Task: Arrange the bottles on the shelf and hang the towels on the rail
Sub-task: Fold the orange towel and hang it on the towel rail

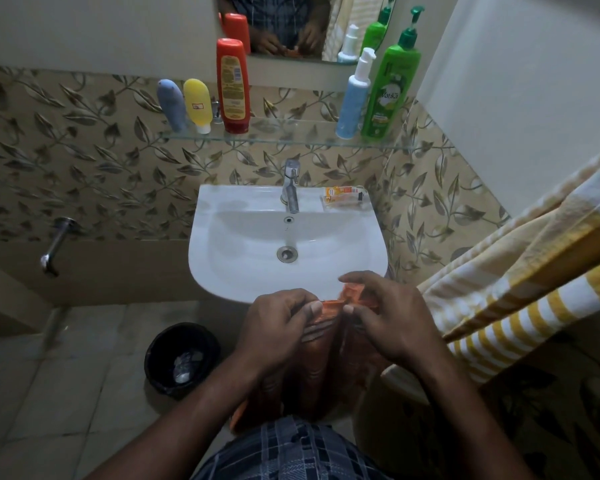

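My left hand (pixel 278 323) and my right hand (pixel 388 313) both pinch the top edge of an orange towel (pixel 321 362) that hangs down in folds in front of the sink. On the glass shelf (pixel 291 138) stand a grey-blue bottle (pixel 171 105), a yellow bottle (pixel 198 105), a tall red bottle (pixel 232 86), a white-and-blue pump bottle (pixel 354 98) and a green pump bottle (pixel 392 84). A yellow-and-white striped towel (pixel 520 271) hangs along the right wall; its rail is hidden.
A white sink (pixel 222 265) with a tap (pixel 290 188) is below the shelf; a small orange packet (pixel 343 195) lies on its back right corner. A black bin (pixel 182 358) stands on the floor at left. A mirror (pixel 291 26) hangs above.
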